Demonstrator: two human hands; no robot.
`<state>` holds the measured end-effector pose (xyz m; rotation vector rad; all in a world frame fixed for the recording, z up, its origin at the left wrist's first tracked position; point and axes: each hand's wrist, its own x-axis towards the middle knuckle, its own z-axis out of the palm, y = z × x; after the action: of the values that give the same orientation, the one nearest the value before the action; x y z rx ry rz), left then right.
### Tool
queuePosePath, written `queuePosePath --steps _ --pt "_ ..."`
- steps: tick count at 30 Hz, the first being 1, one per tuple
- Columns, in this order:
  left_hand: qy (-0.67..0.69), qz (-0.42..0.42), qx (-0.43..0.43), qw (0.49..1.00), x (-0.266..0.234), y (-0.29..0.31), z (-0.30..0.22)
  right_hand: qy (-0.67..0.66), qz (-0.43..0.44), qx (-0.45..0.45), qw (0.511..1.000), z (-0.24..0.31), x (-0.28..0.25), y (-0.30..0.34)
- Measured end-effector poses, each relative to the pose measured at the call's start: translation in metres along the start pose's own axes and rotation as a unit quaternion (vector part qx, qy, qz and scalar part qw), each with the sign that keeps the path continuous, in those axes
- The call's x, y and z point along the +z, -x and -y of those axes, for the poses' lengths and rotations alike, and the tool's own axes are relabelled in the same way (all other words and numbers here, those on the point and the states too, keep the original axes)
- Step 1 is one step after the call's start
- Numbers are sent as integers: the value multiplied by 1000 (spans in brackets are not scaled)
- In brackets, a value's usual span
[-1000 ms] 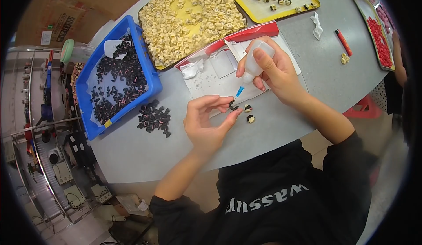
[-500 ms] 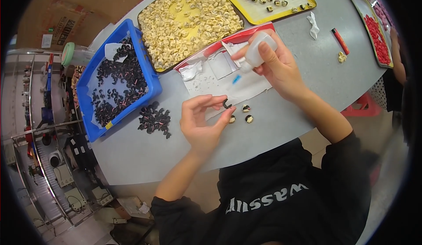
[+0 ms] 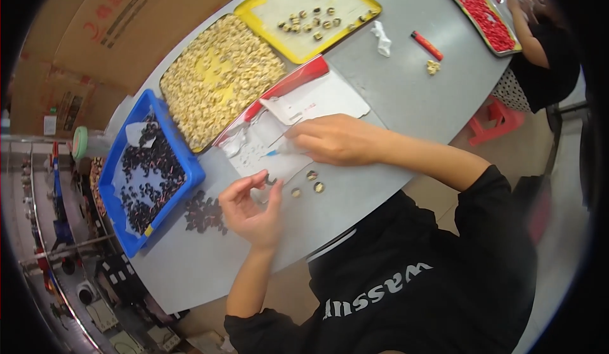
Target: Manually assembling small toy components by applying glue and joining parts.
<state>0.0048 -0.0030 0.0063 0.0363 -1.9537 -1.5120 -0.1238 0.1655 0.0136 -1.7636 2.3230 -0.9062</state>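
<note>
My right hand (image 3: pixel 336 139) lies low over the white sheets (image 3: pixel 317 103) and grips a small squeeze bottle (image 3: pixel 288 146). Its blue tip (image 3: pixel 271 153) points left, and my fingers hide most of the bottle. My left hand (image 3: pixel 250 205) is just below that tip. It pinches a small dark ring part (image 3: pixel 269 179) between thumb and forefinger. Three small round parts (image 3: pixel 311 183) sit on the grey table (image 3: pixel 406 94) between my hands. A loose pile of black parts (image 3: pixel 204 213) lies left of my left hand.
A blue bin (image 3: pixel 190 170) of black parts stands at the left. Behind it are a tray of cream parts (image 3: pixel 219 78) and a yellow tray (image 3: pixel 304 52). A red marker (image 3: pixel 426 45) lies at the back right. Another person (image 3: pixel 539 49) works beside a tray of red parts (image 3: pixel 485 18).
My right hand has come down from above the sheets and laid the bottle nearly flat, tip toward my left hand. My left hand still holds its part in place.
</note>
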Motion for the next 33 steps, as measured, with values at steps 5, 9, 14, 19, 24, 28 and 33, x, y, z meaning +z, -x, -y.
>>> queuePosePath --steps 5,9,14,19,24,28,33 --pt "-7 25 -21 999 1 1 1 36 -166 -35 985 -2 -16 24" --pt "-24 35 -24 999 1 0 -4 202 -288 210 913 -34 -67 75" --pt "-18 44 -18 999 2 0 -1 225 -273 374 858 -46 -99 139" --pt "-27 48 -23 998 1 3 1 134 -280 356 881 -52 -89 151" --pt "-13 47 -21 999 2 2 1 97 -273 350 891 -58 -89 149" --pt "-25 42 -15 999 -1 2 0 80 -235 320 914 -48 -90 136" --pt "-28 50 9 998 -3 -1 1 -159 -275 275 908 -23 -85 93"
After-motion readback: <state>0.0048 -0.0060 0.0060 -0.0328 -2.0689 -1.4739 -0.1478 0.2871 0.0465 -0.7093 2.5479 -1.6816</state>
